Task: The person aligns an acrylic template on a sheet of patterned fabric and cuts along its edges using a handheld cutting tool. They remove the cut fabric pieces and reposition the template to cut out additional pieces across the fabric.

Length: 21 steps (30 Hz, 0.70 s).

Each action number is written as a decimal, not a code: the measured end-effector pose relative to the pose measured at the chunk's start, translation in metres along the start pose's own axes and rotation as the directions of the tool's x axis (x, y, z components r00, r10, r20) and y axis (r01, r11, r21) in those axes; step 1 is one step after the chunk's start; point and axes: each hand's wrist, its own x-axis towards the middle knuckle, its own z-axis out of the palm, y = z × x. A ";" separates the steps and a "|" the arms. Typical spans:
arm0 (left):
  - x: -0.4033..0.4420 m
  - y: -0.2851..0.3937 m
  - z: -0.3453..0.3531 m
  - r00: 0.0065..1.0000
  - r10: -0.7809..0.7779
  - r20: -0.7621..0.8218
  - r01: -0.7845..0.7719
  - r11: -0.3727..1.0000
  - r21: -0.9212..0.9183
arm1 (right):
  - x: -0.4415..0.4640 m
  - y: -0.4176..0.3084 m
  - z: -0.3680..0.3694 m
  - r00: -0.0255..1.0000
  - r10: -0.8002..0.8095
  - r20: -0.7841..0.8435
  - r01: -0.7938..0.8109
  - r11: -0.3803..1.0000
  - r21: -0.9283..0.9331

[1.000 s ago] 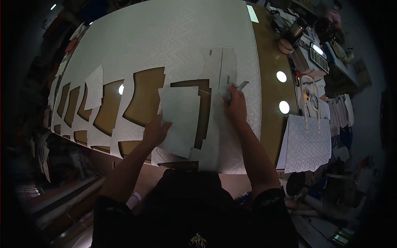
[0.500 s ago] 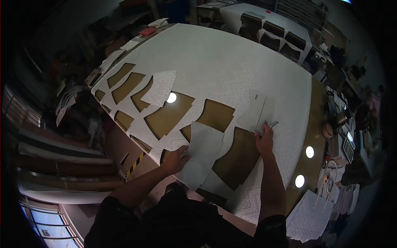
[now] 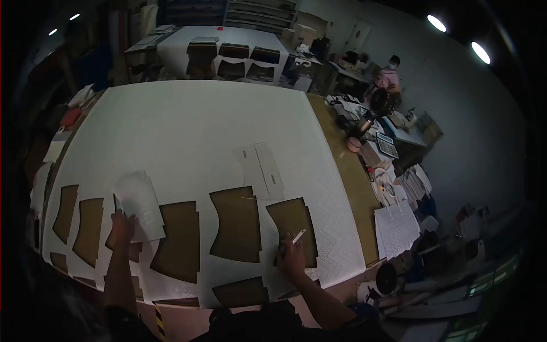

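Note:
My left hand (image 3: 123, 226) is closed on the lower left edge of a cut white fabric piece (image 3: 139, 199). This piece lies toward the left of the white patterned sheet (image 3: 188, 131), partly over the cut-outs there. My right hand (image 3: 292, 261) grips a slim pale utility knife (image 3: 299, 236), which points up and to the right above the rightmost cut-out (image 3: 293, 216). Beyond that hand, a pale pattern template (image 3: 262, 171) with a long line and small slots rests on the sheet.
Several brown cut-outs show the board beneath the sheet. A brown board strip (image 3: 336, 154) runs along the right edge. Past it are a calculator (image 3: 387, 147) and white cut pieces (image 3: 396, 231). A person (image 3: 387, 80) is at the back right, and another table (image 3: 239, 37) stands behind.
My view has turned to the right and lifted. My left hand has carried the white piece to the left. My right hand has drawn back from the template, still with the knife.

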 end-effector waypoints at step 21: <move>0.022 -0.006 0.003 0.984 0.055 0.167 0.034 0.870 -0.491 | -0.008 -0.020 0.001 0.998 0.050 -0.043 -0.056 0.988 -0.142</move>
